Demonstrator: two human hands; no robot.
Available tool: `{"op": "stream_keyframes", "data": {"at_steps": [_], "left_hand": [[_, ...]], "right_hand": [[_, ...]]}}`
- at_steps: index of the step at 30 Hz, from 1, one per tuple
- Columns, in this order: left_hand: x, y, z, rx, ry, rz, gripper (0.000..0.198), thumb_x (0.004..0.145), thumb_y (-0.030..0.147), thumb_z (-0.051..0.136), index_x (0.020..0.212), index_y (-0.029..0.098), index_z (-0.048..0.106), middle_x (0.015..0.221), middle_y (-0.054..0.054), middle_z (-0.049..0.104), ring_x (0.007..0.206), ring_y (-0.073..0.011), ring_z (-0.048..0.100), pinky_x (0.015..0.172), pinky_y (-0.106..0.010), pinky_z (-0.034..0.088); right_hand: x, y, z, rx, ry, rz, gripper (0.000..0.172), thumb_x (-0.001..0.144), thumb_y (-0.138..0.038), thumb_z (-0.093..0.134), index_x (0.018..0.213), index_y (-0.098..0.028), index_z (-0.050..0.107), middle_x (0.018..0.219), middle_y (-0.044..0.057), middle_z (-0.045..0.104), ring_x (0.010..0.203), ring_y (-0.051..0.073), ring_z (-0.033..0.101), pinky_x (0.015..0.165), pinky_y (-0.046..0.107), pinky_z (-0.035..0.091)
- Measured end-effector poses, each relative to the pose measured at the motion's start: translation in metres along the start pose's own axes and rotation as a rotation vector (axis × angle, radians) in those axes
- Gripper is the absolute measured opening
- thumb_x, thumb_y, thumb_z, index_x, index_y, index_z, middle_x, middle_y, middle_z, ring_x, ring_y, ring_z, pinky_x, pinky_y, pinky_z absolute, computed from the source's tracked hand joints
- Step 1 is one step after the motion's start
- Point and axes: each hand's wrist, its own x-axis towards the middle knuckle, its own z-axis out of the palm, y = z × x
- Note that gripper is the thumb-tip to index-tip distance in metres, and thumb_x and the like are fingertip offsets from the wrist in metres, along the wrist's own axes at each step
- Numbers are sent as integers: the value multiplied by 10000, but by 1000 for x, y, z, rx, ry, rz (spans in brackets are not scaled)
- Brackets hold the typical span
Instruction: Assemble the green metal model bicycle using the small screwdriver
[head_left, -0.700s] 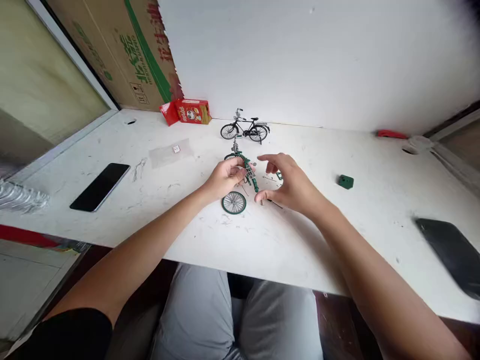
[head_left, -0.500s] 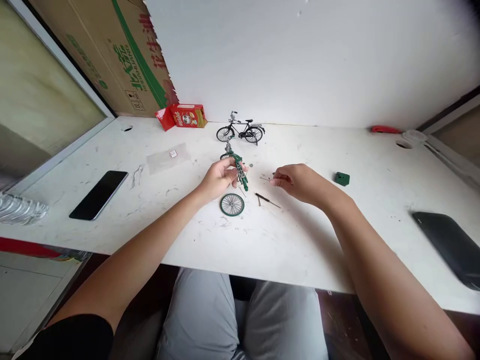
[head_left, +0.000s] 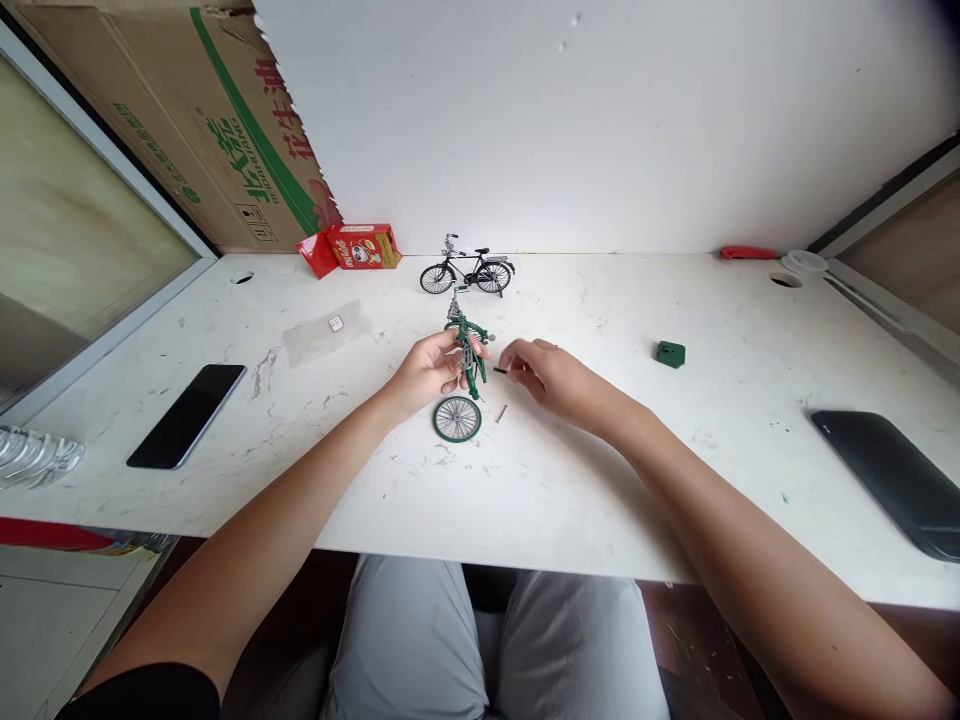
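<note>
My left hand [head_left: 429, 376] is closed around a green model bicycle [head_left: 469, 345], whose frame and rack show between the fingers. Its handlebar end points away from me, and part of it is hidden by my fingers. A loose green-rimmed spoked wheel [head_left: 457, 420] lies flat on the table just below it. To the right, my right hand [head_left: 536, 370] is closed on a small screwdriver [head_left: 500, 371]; only its dark handle end sticks out to the left. A short thin metal piece [head_left: 501, 413] lies between the wheel and my right hand.
A black model bicycle [head_left: 466, 272] stands at the back, right of a red box [head_left: 364, 247]. A phone [head_left: 187, 415] and clear bag [head_left: 328, 334] are to the left. A green block [head_left: 670, 354] and black flat case [head_left: 885, 480] are to the right.
My right hand has picked up the screwdriver from the table and come left, closer to the green bicycle. My left hand still holds the bicycle. The view has shifted slightly.
</note>
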Motion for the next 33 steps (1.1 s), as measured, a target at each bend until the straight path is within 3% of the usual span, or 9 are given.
{"op": "stream_keyframes", "data": {"at_steps": [2, 4, 7, 10, 14, 19, 33], "left_hand": [[0, 0, 0, -1, -30, 2, 302, 860, 363, 864, 1027, 166, 706, 1154, -129, 766, 619, -91, 585, 499, -220, 373], [-1, 0, 0, 6, -57, -9, 322, 856, 379, 877, 1033, 166, 711, 1166, -133, 768, 654, -108, 613, 522, -228, 416], [-4, 1, 3, 21, -78, -23, 351, 867, 417, 878, 1052, 162, 725, 1169, -138, 769, 721, -134, 647, 560, -235, 462], [-6, 2, 5, 32, -97, -30, 356, 880, 430, 875, 1055, 149, 743, 1157, -139, 769, 746, -137, 658, 616, -246, 511], [-6, 0, 6, 3, -105, -41, 395, 849, 432, 907, 1085, 143, 775, 1108, -128, 771, 765, -145, 676, 662, -261, 559], [-4, -5, 4, -55, -100, -51, 415, 828, 428, 925, 1099, 144, 791, 1101, -123, 775, 803, -166, 702, 676, -274, 582], [-4, -6, 5, -49, -150, -14, 340, 873, 411, 887, 1039, 134, 783, 1096, -134, 773, 849, -198, 730, 753, -319, 596]], "right_hand": [[2, 1, -1, 77, 140, -33, 342, 1042, -135, 499, 1330, -214, 665, 1059, 104, 734, 947, 244, 687, 878, 422, 576], [4, 1, -1, 157, 285, -76, 317, 1075, -207, 516, 1348, -246, 673, 1064, 90, 740, 959, 238, 701, 908, 433, 586], [5, -3, 1, 397, 483, -61, 247, 1057, -429, 659, 1239, -266, 695, 1003, 60, 742, 893, 214, 715, 845, 399, 622], [7, -10, 3, 692, 596, -3, 379, 964, -607, 754, 1100, -270, 648, 969, 47, 760, 839, 196, 739, 788, 377, 654], [7, -17, 6, 920, 556, 43, 476, 916, -696, 759, 1045, -277, 574, 981, 52, 809, 919, 214, 799, 806, 381, 687], [7, -18, 16, 1034, 530, 122, 531, 888, -722, 769, 1068, -279, 538, 976, 39, 823, 892, 215, 829, 768, 357, 699], [6, -24, 22, 947, 512, 196, 583, 901, -785, 700, 1123, -284, 500, 1010, 50, 805, 914, 220, 837, 745, 340, 702]]}}
